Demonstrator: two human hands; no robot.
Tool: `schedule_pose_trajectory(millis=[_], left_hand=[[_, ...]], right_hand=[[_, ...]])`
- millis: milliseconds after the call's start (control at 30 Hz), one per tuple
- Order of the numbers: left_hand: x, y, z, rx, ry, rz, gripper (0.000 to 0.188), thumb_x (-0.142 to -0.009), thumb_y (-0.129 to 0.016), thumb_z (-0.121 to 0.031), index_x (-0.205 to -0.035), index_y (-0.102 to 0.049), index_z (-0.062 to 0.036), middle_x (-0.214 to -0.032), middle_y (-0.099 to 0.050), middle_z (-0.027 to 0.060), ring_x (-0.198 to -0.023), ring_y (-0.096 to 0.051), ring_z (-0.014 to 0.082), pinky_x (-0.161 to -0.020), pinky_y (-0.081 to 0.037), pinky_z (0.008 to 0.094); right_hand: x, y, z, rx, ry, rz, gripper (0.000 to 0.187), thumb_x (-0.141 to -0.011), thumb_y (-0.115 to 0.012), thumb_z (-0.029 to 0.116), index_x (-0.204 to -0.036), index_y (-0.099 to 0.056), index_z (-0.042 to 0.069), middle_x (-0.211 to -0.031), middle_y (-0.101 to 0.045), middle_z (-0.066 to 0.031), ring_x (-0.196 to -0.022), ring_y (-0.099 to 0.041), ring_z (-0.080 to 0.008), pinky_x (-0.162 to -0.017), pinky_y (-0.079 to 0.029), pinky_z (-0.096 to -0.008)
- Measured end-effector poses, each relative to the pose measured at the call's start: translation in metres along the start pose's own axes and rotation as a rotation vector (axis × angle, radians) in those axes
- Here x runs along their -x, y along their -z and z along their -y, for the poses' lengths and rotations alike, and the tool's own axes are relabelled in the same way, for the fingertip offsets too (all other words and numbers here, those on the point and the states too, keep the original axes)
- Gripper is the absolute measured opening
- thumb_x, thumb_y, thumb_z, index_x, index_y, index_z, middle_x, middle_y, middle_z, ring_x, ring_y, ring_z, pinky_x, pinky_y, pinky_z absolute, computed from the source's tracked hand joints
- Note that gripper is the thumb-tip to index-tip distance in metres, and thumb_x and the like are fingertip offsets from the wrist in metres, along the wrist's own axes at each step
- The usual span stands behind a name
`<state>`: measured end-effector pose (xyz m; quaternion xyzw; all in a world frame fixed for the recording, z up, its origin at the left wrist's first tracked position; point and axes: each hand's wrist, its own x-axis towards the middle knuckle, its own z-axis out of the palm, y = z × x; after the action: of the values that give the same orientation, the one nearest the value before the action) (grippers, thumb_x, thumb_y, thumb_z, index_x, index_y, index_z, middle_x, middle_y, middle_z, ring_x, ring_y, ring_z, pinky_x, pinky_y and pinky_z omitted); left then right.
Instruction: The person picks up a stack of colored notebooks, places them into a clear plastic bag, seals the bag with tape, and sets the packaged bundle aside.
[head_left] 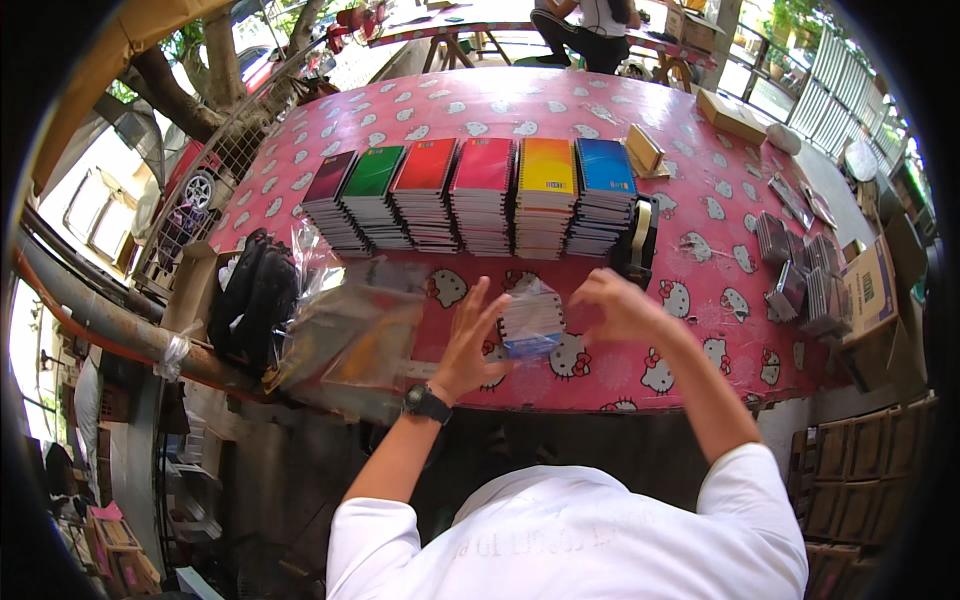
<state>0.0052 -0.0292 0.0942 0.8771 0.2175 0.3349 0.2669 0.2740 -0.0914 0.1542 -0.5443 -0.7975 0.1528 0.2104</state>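
Note:
A spiral-bound notebook [532, 318] in clear plastic lies on the pink table in front of me, white pages up, with blue along its near edge. To its left is my left hand [472, 340], fingers spread and nothing in the grasp. My right hand [618, 308] hovers on the other side, its fingers bent and parted from the thumb, also without anything visible in it. Beyond my hands runs a row of notebook stacks: maroon [330, 180], green [374, 172], red [427, 166], pink [483, 165], yellow [546, 172] and blue [606, 166].
A black tape dispenser [638, 245] stands beyond my right hand. Clear plastic bags [350, 325] spread to the left, beside a black bag [255, 300]. Wrapped dark packs [800, 262] and a cardboard box [870, 290] sit right. Another person [590, 30] is at a far table.

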Motion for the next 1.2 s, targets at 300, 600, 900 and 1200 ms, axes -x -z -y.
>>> schedule_pose_trajectory(millis=[300, 600, 900, 1200], left_hand=[[-0.026, -0.028, 0.01, 0.783, 0.418, -0.069, 0.074, -0.069, -0.081, -0.02, -0.13, -0.043, -0.0014, -0.117, -0.054, 0.0114, -0.107, -0.053, 0.0176, -0.091, -0.044, 0.0304], [-0.026, -0.022, 0.025, 0.677, 0.492, -0.025, 0.031, -0.075, -0.074, -0.016, -0.105, -0.069, -0.011, -0.117, -0.059, 0.0029, -0.103, -0.057, 0.0159, -0.089, -0.045, 0.0318], [-0.002, -0.018, -0.013, -0.209, -0.016, -0.034, 0.034, -0.078, -0.069, -0.013, -0.112, -0.066, -0.0159, -0.125, -0.058, 0.0037, -0.125, -0.046, 0.0256, -0.108, -0.026, 0.045], [-0.001, -0.037, -0.007, -0.268, -0.108, -0.15, 0.032, -0.08, -0.065, -0.012, -0.111, -0.066, -0.0176, -0.124, -0.058, 0.0012, -0.124, -0.047, 0.0201, -0.11, -0.021, 0.049]], right_hand=[[-0.018, -0.052, 0.005, -0.712, -0.147, -0.449, 0.055, -0.069, -0.081, 0.024, -0.115, -0.057, 0.007, -0.12, -0.052, -0.0103, -0.114, -0.047, -0.022, -0.097, -0.038, -0.0367], [-0.028, -0.091, -0.002, -0.885, -0.337, -0.299, 0.02, -0.075, -0.071, 0.008, -0.095, -0.07, 0.007, -0.111, -0.061, -0.0057, -0.111, -0.049, -0.0166, -0.09, -0.041, -0.0296], [0.03, -0.042, 0.016, -0.082, 0.122, -0.418, 0.018, -0.071, -0.072, 0.014, -0.088, -0.071, 0.013, -0.107, -0.064, -0.0029, -0.117, -0.048, -0.0259, -0.099, -0.031, -0.0419], [0.029, -0.049, -0.136, -0.484, -0.734, -0.988, 0.035, -0.077, -0.07, 0.015, -0.108, -0.059, 0.004, -0.082, -0.067, -0.0095, -0.067, -0.062, -0.0205, -0.065, -0.048, -0.0353]])
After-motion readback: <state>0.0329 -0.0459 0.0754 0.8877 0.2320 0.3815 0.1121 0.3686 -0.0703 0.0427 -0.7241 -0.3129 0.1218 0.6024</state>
